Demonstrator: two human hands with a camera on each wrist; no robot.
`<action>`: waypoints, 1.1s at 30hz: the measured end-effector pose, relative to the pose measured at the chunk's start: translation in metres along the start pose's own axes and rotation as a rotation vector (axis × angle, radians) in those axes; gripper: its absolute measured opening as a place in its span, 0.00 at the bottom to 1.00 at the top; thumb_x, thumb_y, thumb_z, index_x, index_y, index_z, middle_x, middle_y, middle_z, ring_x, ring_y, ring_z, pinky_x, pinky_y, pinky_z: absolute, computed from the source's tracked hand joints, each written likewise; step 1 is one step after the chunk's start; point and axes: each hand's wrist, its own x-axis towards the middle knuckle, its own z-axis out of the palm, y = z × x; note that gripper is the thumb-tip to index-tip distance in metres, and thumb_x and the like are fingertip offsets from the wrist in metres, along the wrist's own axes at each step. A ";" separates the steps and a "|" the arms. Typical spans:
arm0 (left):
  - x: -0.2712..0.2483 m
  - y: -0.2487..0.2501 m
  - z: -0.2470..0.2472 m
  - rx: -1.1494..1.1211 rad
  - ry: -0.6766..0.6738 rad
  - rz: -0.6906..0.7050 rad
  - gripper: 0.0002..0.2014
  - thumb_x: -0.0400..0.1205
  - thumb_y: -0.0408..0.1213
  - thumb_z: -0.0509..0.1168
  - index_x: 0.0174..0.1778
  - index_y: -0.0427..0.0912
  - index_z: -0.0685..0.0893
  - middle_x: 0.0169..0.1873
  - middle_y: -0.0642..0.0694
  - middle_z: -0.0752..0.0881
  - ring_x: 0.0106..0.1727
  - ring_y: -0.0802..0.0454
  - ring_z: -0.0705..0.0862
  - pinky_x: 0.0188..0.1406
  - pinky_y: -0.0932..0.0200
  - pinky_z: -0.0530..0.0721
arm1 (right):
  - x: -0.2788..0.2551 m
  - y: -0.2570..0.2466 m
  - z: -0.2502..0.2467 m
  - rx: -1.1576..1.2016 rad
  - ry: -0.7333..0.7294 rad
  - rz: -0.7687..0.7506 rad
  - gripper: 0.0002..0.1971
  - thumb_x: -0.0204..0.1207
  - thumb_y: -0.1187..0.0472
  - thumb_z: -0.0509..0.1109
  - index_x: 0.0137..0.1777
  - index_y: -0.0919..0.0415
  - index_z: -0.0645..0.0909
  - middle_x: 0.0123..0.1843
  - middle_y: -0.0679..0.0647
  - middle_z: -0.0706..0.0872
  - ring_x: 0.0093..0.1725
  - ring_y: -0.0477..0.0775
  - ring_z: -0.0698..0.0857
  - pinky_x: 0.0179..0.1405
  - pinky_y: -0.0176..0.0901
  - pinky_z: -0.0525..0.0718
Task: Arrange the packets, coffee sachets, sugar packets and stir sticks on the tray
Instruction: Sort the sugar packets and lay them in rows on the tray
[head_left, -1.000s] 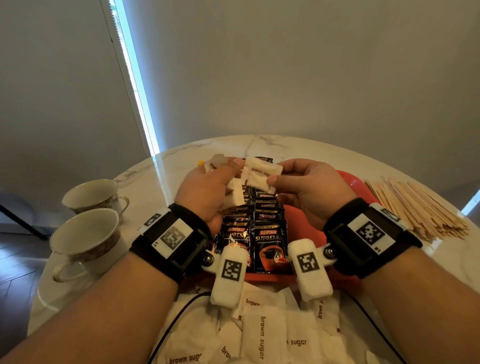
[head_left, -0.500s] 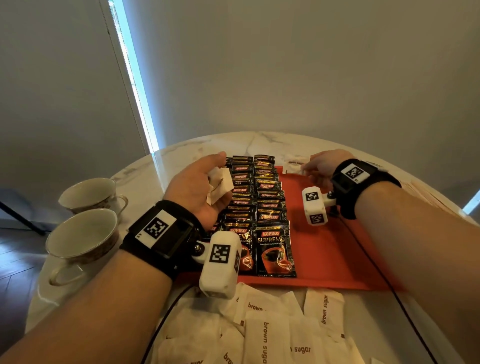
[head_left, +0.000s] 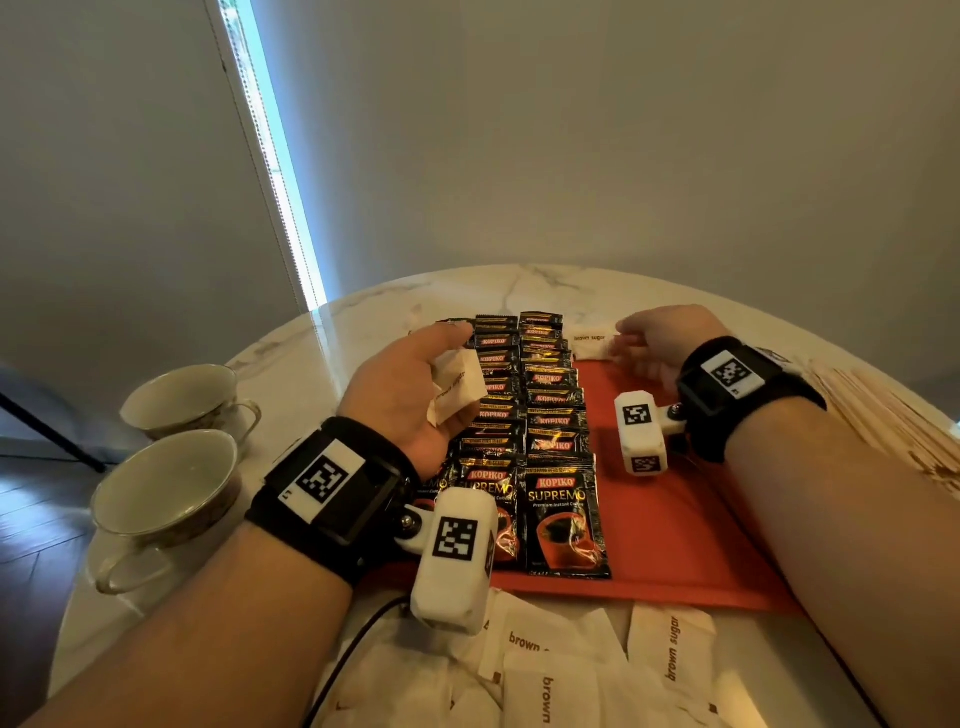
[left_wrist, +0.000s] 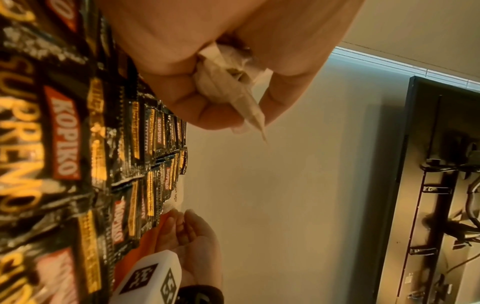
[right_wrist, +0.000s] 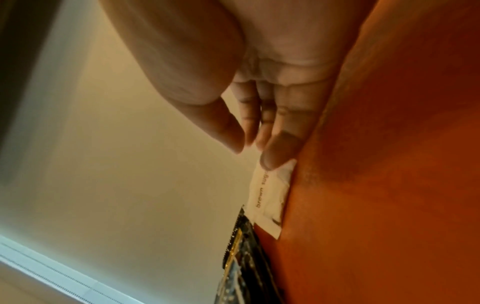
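Note:
A red tray (head_left: 670, 530) carries two columns of black Kopiko coffee sachets (head_left: 550, 395). My left hand (head_left: 431, 364) hovers over the left column and grips a small bunch of white brown-sugar packets (head_left: 460, 387), seen crumpled between thumb and curled fingers in the left wrist view (left_wrist: 228, 86). My right hand (head_left: 623, 343) reaches to the tray's far end, fingers straight, one fingertip (right_wrist: 275, 156) resting on a single brown-sugar packet (right_wrist: 267, 195) that lies flat beside the sachets (right_wrist: 239, 257). Wooden stir sticks (head_left: 883, 415) lie in a pile on the table right of the tray.
Several loose brown-sugar packets (head_left: 670, 649) lie on the marble table in front of the tray. Two empty teacups (head_left: 166, 483) stand at the left edge. The tray's right half is bare red surface. A cable runs from the left wrist across the front.
My right hand carried a sugar packet from the middle to the tray's far end and laid it down beside the sachets. The left hand lowered slightly, still holding its packets.

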 end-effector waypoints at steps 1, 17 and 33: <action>-0.001 0.000 0.000 0.008 0.004 0.003 0.11 0.81 0.36 0.75 0.59 0.41 0.85 0.41 0.43 0.85 0.25 0.51 0.85 0.19 0.61 0.81 | -0.002 0.001 0.000 -0.043 -0.018 0.027 0.02 0.84 0.69 0.68 0.50 0.67 0.82 0.36 0.59 0.89 0.35 0.53 0.88 0.33 0.42 0.89; -0.004 0.000 0.003 0.014 0.020 0.016 0.08 0.82 0.32 0.73 0.54 0.42 0.84 0.42 0.43 0.84 0.29 0.51 0.84 0.20 0.60 0.82 | -0.013 -0.006 0.005 -0.206 -0.204 0.076 0.11 0.84 0.66 0.68 0.62 0.66 0.88 0.59 0.58 0.92 0.32 0.49 0.82 0.36 0.42 0.82; -0.005 -0.002 0.000 -0.041 -0.098 0.021 0.14 0.79 0.22 0.59 0.56 0.38 0.82 0.53 0.37 0.81 0.44 0.42 0.84 0.33 0.53 0.85 | -0.035 -0.017 -0.004 -0.088 -0.210 0.086 0.13 0.84 0.65 0.69 0.65 0.65 0.85 0.63 0.59 0.91 0.49 0.59 0.91 0.36 0.47 0.88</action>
